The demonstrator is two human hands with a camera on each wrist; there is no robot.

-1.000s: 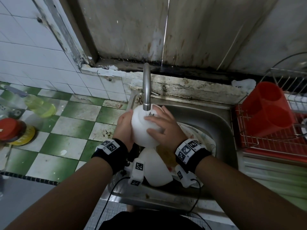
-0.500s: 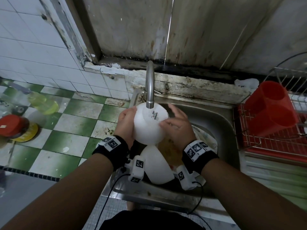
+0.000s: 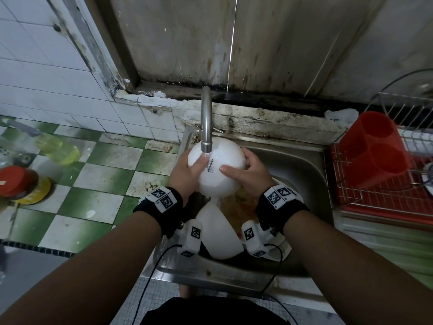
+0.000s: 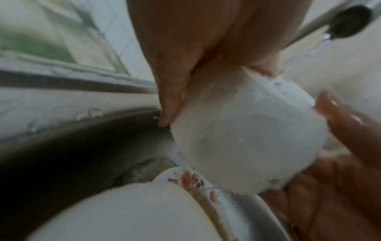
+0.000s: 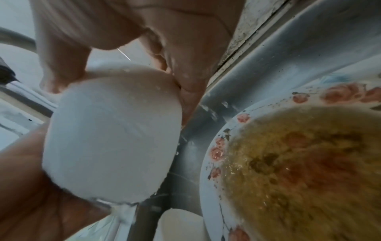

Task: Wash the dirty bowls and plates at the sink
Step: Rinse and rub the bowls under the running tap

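Note:
A white bowl (image 3: pixel 216 170) is held bottom-up under the running tap (image 3: pixel 206 123), over the steel sink (image 3: pixel 302 170). My left hand (image 3: pixel 187 174) grips its left side and my right hand (image 3: pixel 248 174) grips its right side, thumb across the bowl's back. Water runs off the bowl (image 4: pixel 247 143) (image 5: pixel 111 140) into the sink. Below lie a second white bowl (image 3: pixel 220 231) (image 4: pixel 128 212) and a flower-rimmed plate (image 5: pixel 243 119) covered in brown-yellow residue. A small label sticks to the held bowl's outside.
A red dish rack (image 3: pixel 384 191) with a red cutlery holder (image 3: pixel 372 148) stands right of the sink. On the green-and-white tiled counter (image 3: pixel 98 184) at left are a yellow-green bottle (image 3: pixel 58 148) and a red-lidded container (image 3: pixel 16 181).
Both hands have turned the bowl under the tap: it now shows more of its rounded outside, and the hands sit further apart on its sides.

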